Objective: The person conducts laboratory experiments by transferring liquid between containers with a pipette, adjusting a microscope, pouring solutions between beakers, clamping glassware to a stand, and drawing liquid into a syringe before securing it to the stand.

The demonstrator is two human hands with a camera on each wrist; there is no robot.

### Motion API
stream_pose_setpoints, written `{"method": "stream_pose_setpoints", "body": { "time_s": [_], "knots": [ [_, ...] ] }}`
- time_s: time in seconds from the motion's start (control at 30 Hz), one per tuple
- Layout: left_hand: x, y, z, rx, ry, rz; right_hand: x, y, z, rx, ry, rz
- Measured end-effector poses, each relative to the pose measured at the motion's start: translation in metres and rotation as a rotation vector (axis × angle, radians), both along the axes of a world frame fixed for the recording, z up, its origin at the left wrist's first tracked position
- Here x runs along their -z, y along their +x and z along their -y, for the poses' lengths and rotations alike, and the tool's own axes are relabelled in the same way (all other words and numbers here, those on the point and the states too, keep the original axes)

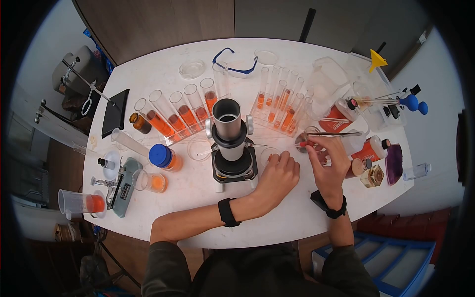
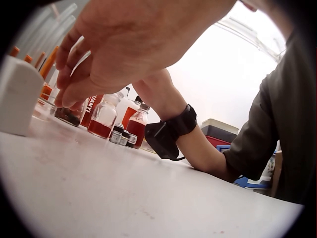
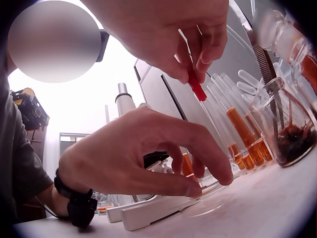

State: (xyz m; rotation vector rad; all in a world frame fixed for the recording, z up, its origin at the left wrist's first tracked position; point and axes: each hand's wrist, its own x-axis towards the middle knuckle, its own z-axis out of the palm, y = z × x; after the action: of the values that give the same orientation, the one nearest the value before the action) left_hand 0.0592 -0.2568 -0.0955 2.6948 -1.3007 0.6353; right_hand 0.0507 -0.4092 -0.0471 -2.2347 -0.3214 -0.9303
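Note:
My right hand [image 1: 329,161] pinches a small red tube-like piece [image 3: 198,90] between thumb and fingers, its lower end pointing down in the right wrist view. Below it, my left hand [image 1: 281,175] hovers low over a shallow glass dish [image 3: 210,207], thumb and fingers loosely bent and apart, nothing between them. A glass beaker [image 3: 277,106] with dark clumps in it stands close to my right hand, and metal tweezers [image 3: 263,62] lean in it. Just left of my left hand stands a microscope [image 1: 228,121] with a black stage.
Racks of test tubes [image 1: 184,116] with orange liquid stand behind the microscope, left and right. A balance [image 1: 124,188], a blue-capped jar [image 1: 161,156] and a beaker [image 1: 157,183] occupy the left side. Red-labelled bottles [image 1: 371,150] and a purple piece [image 1: 394,164] sit at right.

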Motion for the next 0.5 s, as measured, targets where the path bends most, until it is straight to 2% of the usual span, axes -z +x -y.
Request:
{"method": "stream_pose_setpoints", "body": {
  "time_s": [0.5],
  "knots": [
    [0.0036,0.0012,0.0000,0.010,-0.004,-0.026,0.0011,0.0008,0.0006,-0.001,-0.016,0.004]
  ]
}}
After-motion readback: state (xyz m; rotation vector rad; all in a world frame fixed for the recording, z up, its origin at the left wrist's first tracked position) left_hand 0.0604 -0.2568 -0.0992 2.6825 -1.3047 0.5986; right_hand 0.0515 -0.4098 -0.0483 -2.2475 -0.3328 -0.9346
